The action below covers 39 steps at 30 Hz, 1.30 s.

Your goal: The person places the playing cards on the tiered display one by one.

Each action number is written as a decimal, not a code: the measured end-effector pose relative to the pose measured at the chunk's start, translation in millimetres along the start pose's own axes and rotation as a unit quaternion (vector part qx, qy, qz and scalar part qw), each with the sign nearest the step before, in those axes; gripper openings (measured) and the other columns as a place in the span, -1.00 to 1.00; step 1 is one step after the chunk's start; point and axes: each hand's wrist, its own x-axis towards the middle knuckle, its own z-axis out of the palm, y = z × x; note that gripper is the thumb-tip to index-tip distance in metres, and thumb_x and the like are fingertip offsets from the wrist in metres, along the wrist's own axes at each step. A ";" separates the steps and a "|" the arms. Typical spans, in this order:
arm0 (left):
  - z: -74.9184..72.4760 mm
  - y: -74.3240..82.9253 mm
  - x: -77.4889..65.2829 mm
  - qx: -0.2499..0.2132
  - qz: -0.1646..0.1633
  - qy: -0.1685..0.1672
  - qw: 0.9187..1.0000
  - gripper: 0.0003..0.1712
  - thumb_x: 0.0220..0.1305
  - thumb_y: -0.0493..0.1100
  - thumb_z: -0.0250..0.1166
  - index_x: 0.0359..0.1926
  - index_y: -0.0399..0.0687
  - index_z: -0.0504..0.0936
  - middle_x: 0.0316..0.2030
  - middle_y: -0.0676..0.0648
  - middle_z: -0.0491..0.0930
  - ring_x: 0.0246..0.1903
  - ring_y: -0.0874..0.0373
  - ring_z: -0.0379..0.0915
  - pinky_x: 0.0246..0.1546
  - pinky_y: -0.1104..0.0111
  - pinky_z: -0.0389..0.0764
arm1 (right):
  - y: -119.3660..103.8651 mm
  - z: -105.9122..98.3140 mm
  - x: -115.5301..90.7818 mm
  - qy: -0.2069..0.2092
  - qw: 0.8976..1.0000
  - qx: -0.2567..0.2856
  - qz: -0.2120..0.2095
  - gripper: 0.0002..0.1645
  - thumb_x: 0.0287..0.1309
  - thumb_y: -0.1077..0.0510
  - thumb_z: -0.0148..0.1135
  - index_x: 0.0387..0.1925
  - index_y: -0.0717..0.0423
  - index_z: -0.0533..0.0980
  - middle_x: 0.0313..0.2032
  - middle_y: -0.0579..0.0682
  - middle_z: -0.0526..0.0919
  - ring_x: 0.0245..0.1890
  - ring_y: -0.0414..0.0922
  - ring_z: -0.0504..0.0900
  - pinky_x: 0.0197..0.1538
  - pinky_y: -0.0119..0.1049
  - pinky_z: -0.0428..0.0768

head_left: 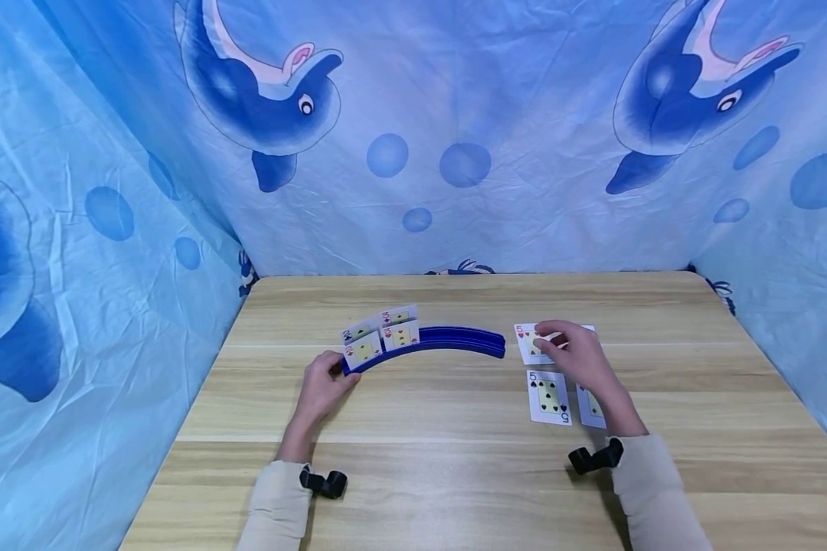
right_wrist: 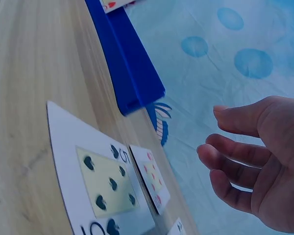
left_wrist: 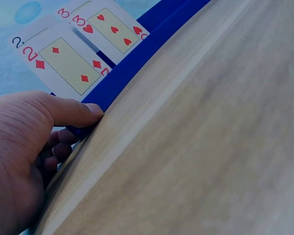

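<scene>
At the left, my left hand [head_left: 324,386] grips the end of a curved blue card holder [head_left: 462,339], its thumb [left_wrist: 83,113] along the front edge. Two rows of playing cards stand in the holder's left half. The front row shows a two of diamonds [left_wrist: 63,63] and a three of hearts [left_wrist: 112,27]; a black two and a red three stand behind. My right hand [head_left: 579,356] is over the cards lying on the right, fingers loosely bent, nothing visible between them. Beneath it lies a red five [head_left: 524,344], partly covered. Nearer is a five of spades [head_left: 548,398].
Another card [head_left: 593,412] lies right of the five of spades, partly behind the right wrist. A white corner of a further card shows behind the right hand. The wooden table [head_left: 427,474] ends against a blue dolphin-print cloth [head_left: 427,214].
</scene>
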 end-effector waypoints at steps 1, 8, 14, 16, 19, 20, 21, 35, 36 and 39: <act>-0.1 0.2 0.3 0.000 -0.002 0.000 1.000 -0.58 0.08 -0.28 0.48 -0.02 -0.33 0.66 -0.09 -0.27 0.65 -0.10 -0.07 0.53 -0.08 0.27 0.51 | 1.2 -1.5 0.0 0.001 1.000 -0.002 0.001 -0.63 0.32 0.17 0.25 0.12 0.19 0.59 0.00 0.21 0.72 -0.16 0.07 0.71 -0.14 -0.16 0.63; 0.7 -1.0 1.8 0.007 0.001 0.000 1.000 -0.59 0.11 -0.29 0.46 0.00 -0.34 0.66 -0.07 -0.28 0.65 -0.07 -0.08 0.54 -0.02 0.19 0.52 | 8.6 -12.6 -0.6 0.003 1.000 -0.001 0.019 -0.60 0.33 0.16 0.23 0.15 0.21 0.56 0.02 0.23 0.69 -0.11 0.10 0.67 -0.15 -0.24 0.56; 0.7 0.4 1.9 0.004 0.000 -0.001 1.000 -0.58 0.11 -0.30 0.46 0.01 -0.35 0.65 -0.07 -0.28 0.65 -0.07 -0.08 0.53 -0.04 0.22 0.51 | 18.0 -22.8 -3.2 0.016 1.000 -0.014 0.014 -0.60 0.32 0.18 0.24 0.14 0.25 0.55 0.02 0.28 0.68 -0.10 0.17 0.67 -0.12 -0.15 0.59; 0.9 0.6 1.8 0.005 -0.001 -0.001 1.000 -0.59 0.11 -0.30 0.46 0.00 -0.35 0.65 -0.08 -0.28 0.65 -0.08 -0.07 0.53 -0.06 0.24 0.51 | 21.8 -25.2 -3.5 0.021 1.000 -0.018 0.011 -0.60 0.32 0.18 0.25 0.13 0.26 0.55 0.01 0.28 0.68 -0.10 0.18 0.68 -0.10 -0.08 0.60; 1.6 0.3 1.6 0.008 -0.004 0.000 1.000 -0.59 0.11 -0.29 0.46 0.00 -0.33 0.66 -0.08 -0.27 0.65 -0.08 -0.06 0.53 -0.07 0.28 0.50 | 26.7 -27.7 -3.7 0.023 0.999 -0.024 0.013 -0.60 0.32 0.17 0.24 0.13 0.26 0.55 0.01 0.29 0.68 -0.09 0.20 0.67 -0.08 -0.03 0.60; 1.8 0.3 1.5 0.009 -0.005 0.000 1.000 -0.59 0.11 -0.29 0.46 0.00 -0.33 0.66 -0.08 -0.27 0.65 -0.08 -0.06 0.53 -0.07 0.28 0.50 | 28.0 -28.5 -3.8 0.022 0.999 -0.024 0.015 -0.60 0.32 0.18 0.24 0.13 0.27 0.55 0.01 0.30 0.68 -0.09 0.20 0.67 -0.08 -0.03 0.60; 1.9 0.1 1.5 0.009 -0.005 0.000 1.000 -0.59 0.11 -0.29 0.46 0.00 -0.33 0.66 -0.08 -0.26 0.65 -0.08 -0.05 0.53 -0.07 0.29 0.50 | 29.2 -29.2 -3.8 0.021 0.999 -0.025 0.018 -0.60 0.33 0.18 0.24 0.13 0.27 0.54 0.01 0.30 0.68 -0.08 0.20 0.66 -0.07 -0.03 0.59; 0.4 -0.3 1.5 0.000 0.001 -0.003 1.000 -0.60 0.11 -0.30 0.47 -0.01 -0.34 0.66 -0.10 -0.27 0.65 -0.13 -0.03 0.54 -0.14 0.34 0.51 | 50.2 -37.0 -8.3 -0.016 0.996 -0.030 0.086 -0.43 0.33 0.07 0.25 0.27 0.27 0.44 0.17 0.34 0.55 0.10 0.23 0.51 0.00 0.04 0.53; 0.5 -0.3 1.4 0.000 0.001 -0.003 1.000 -0.60 0.11 -0.30 0.47 -0.01 -0.34 0.66 -0.10 -0.27 0.65 -0.12 -0.03 0.54 -0.13 0.33 0.51 | 51.4 -37.2 -8.3 -0.020 0.995 -0.031 0.090 -0.41 0.31 0.07 0.27 0.27 0.28 0.43 0.19 0.36 0.52 0.12 0.25 0.48 0.01 0.07 0.52; 0.9 0.0 0.9 -0.001 0.000 -0.002 1.000 -0.59 0.10 -0.30 0.47 -0.01 -0.34 0.66 -0.10 -0.26 0.65 -0.12 -0.03 0.54 -0.12 0.33 0.52 | 55.4 -36.4 -7.5 -0.031 0.994 -0.039 0.097 -0.36 0.27 0.04 0.31 0.28 0.28 0.43 0.27 0.40 0.43 0.19 0.31 0.43 0.07 0.19 0.49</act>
